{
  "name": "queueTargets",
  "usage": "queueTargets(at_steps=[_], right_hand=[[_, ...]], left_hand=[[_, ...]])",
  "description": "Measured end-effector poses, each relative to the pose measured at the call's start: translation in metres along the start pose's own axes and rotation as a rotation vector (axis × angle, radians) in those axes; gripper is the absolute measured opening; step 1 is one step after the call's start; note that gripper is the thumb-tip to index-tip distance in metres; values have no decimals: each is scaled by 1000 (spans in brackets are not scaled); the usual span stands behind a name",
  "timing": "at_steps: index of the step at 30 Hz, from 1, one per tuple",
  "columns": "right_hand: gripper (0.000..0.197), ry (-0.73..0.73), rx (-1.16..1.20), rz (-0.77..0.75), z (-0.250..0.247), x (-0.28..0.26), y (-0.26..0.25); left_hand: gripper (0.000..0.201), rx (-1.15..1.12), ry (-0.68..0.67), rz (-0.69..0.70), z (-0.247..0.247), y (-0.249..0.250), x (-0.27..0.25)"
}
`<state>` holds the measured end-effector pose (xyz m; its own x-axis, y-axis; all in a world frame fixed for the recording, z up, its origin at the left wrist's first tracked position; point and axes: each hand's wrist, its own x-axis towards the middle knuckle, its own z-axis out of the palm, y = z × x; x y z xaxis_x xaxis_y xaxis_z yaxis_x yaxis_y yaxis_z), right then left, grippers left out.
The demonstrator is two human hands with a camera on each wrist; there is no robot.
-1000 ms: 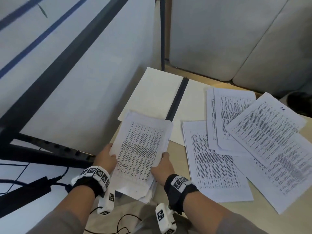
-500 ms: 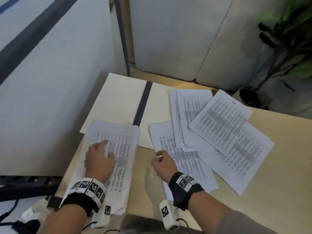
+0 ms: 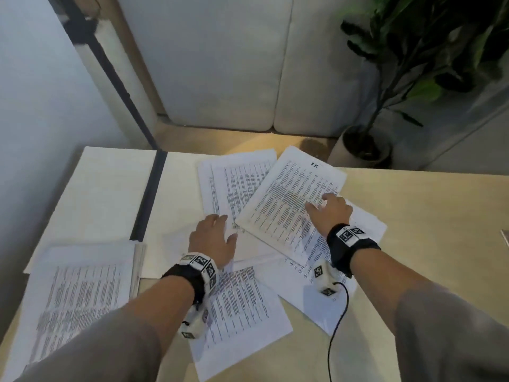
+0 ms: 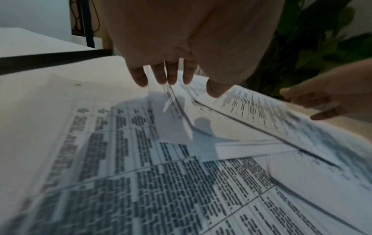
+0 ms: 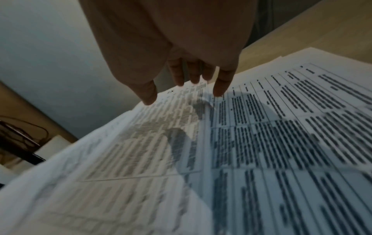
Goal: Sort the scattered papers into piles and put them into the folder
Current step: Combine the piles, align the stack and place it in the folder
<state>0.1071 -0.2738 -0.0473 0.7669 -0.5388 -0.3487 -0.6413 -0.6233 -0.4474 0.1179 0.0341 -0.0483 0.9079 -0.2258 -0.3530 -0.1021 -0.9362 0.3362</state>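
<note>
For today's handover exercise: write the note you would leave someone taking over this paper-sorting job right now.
Left hand: open, over the loose sheets.
Right hand: open, fingers spread over the top sheet marked K.
Folder: lies open at the table's far left, nothing filed in it.
Done: one gathered pile at near left, overlapping the folder's edge.
Left: gather the scattered sheets, then file all piles.

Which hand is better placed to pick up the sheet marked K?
Right. The right hand is open directly over the K sheet; the left hand sits beside its corner.
</note>
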Motion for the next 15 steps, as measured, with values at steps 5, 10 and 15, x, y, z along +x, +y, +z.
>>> queueTargets(at_steps=[5, 10, 15], right_hand=[[104, -202, -378, -113, 10, 28, 21], [90, -252, -384, -223, 4, 8, 44], [65, -204, -316, -316, -2, -34, 86]], left_hand=[[92, 244, -80, -56, 39, 25, 14], [91, 215, -78, -67, 51, 25, -10], [85, 30, -76, -155, 57, 29, -58]])
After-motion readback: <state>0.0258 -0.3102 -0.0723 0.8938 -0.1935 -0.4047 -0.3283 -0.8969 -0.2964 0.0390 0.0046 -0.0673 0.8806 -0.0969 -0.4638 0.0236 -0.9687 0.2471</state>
